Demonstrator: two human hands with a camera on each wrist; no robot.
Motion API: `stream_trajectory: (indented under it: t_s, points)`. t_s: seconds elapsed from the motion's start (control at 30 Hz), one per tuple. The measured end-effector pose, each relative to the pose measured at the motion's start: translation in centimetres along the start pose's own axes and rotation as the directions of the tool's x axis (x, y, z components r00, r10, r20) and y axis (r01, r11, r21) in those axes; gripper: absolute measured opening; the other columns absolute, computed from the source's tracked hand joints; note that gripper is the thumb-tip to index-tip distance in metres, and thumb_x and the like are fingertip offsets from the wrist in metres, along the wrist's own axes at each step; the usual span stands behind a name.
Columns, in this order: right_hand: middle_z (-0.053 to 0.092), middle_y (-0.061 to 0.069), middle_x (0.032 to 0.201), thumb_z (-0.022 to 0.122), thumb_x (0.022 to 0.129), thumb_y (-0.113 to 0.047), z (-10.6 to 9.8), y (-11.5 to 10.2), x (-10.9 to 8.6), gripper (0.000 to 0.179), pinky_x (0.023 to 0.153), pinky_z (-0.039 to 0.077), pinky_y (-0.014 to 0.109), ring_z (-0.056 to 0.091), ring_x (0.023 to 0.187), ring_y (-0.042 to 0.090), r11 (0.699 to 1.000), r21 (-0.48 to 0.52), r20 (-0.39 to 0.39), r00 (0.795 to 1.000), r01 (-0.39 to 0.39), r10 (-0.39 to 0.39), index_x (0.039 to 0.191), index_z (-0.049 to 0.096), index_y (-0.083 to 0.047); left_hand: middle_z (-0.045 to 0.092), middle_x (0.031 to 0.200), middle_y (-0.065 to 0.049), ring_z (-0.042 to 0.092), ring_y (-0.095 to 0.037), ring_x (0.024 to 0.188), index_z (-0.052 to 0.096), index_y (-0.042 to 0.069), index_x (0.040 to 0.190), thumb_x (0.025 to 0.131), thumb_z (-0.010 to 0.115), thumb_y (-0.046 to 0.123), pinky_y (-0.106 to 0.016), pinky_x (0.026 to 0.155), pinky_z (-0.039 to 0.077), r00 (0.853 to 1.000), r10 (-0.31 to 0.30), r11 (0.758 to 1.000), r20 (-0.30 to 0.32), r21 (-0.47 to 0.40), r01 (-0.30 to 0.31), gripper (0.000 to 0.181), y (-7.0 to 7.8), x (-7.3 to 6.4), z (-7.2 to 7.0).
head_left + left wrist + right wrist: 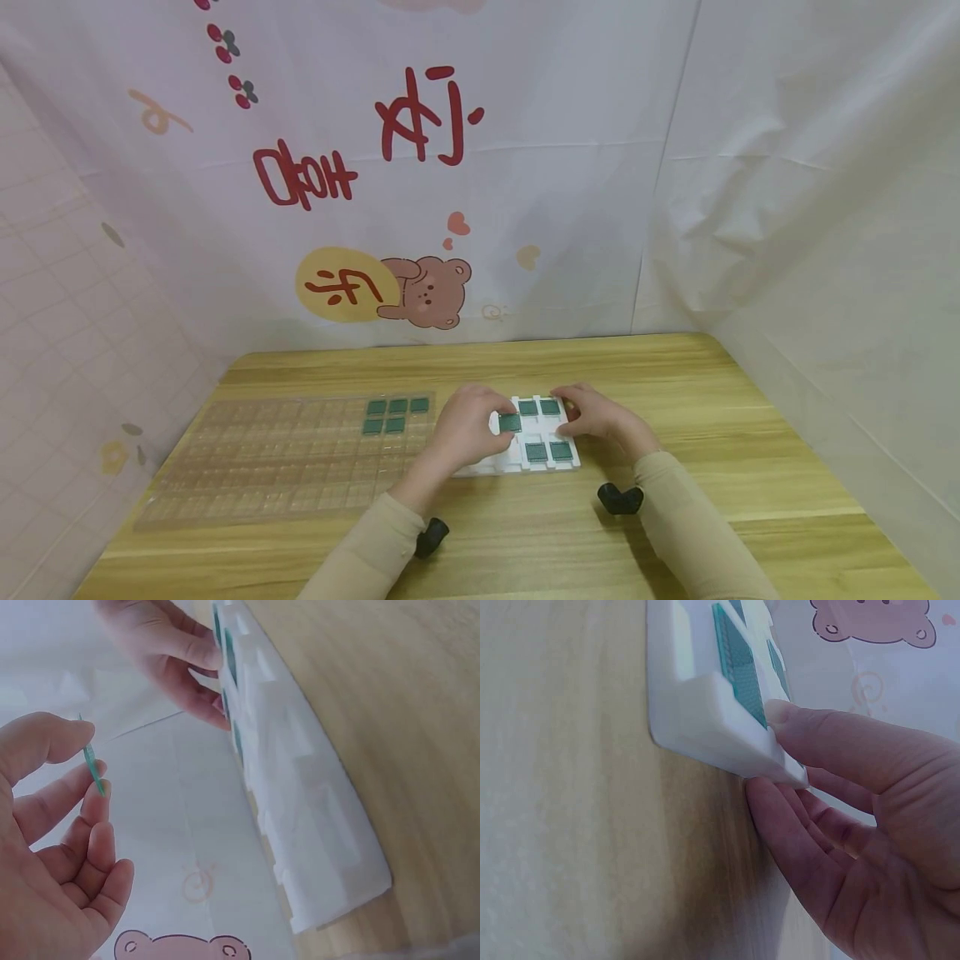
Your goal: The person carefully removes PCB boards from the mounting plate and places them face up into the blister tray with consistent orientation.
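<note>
My left hand (467, 427) pinches a thin green square chip (510, 422) between thumb and fingertips, over the white tray (551, 428). The left wrist view shows this chip (91, 759) edge-on, apart from the tray (307, 787), with the other fingers loosely bent. At the tray's right end, my right hand (603, 418) grips the rim. Its thumb lies on top beside a seated green chip (739, 667) and its fingers are at the outer side, as the right wrist view shows. Several green chips sit in the tray's right-hand pockets; my left hand hides part of its left half.
Left of the white tray lies a wide clear plastic tray (247, 450) with rows of small pockets. Several green chips (397, 407) sit in its upper right corner. Behind the wooden table (637, 367) hangs a printed white curtain (555, 208).
</note>
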State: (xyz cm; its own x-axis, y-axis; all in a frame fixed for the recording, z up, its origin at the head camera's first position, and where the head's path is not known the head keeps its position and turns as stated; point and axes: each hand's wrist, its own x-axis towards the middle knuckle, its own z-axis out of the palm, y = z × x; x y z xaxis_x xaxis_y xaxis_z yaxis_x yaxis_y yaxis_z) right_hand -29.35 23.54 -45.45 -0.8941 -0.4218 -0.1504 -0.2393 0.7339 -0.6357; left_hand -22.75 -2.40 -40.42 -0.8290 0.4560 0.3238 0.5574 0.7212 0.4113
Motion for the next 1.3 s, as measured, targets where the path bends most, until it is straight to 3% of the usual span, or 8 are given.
stream_trajectory:
  t_s: [0.33,0.63,0.87,1.1,1.3]
  points:
    - [0.043,0.024,0.136,0.079,0.082,-0.015,0.0,0.0,-0.1,0.069,0.094,0.045,0.046,0.052,0.104,0.028,0.999,-0.031,0.001,1.0,0.017,-0.017,0.142,0.048,0.001,0.071,0.099,0.0,0.058,-0.025,0.101,0.076,0.013,0.097,0.076,0.081,0.019,-0.041,0.089,0.046,0.999,0.005,1.0,-0.043,-0.022,-0.006,0.023,-0.8,-0.6,-1.0]
    - [0.045,0.021,0.132,0.079,0.083,-0.014,-0.1,0.2,-0.1,0.069,0.093,0.044,0.047,0.05,0.103,0.028,0.999,-0.042,-0.003,1.0,0.023,-0.023,0.142,0.047,0.0,0.07,0.093,0.002,0.058,-0.025,0.098,0.075,0.013,0.095,0.074,0.083,0.015,-0.04,0.085,0.048,0.998,-0.006,0.999,-0.059,0.032,0.008,0.022,-3.2,-1.0,-2.9]
    - [0.045,0.021,0.133,0.08,0.082,-0.015,0.0,0.3,0.0,0.069,0.095,0.044,0.047,0.051,0.104,0.028,0.999,-0.042,-0.007,1.0,0.022,-0.022,0.142,0.048,-0.001,0.07,0.098,0.001,0.057,-0.026,0.104,0.076,0.014,0.099,0.074,0.084,0.016,-0.04,0.088,0.048,0.997,-0.068,0.995,-0.044,0.067,0.071,0.026,-4.7,-1.5,-4.0]
    - [0.046,0.021,0.133,0.081,0.081,-0.015,0.0,0.5,0.0,0.07,0.094,0.044,0.047,0.051,0.103,0.027,0.999,-0.035,-0.008,1.0,0.025,-0.025,0.142,0.048,-0.001,0.07,0.098,-0.002,0.057,-0.027,0.103,0.076,0.011,0.095,0.073,0.085,0.011,-0.041,0.091,0.046,0.996,-0.08,0.994,-0.046,0.067,0.083,0.024,-5.8,-1.8,-4.7]
    - [0.046,0.021,0.131,0.081,0.081,-0.016,0.0,0.5,0.0,0.069,0.093,0.044,0.047,0.05,0.103,0.027,0.998,-0.045,-0.008,0.999,0.032,-0.032,0.141,0.049,-0.001,0.069,0.093,0.0,0.057,-0.025,0.097,0.076,0.012,0.093,0.071,0.079,0.01,-0.041,0.087,0.046,0.994,-0.108,0.99,-0.009,0.09,0.108,0.022,-7.1,-1.7,-5.1]
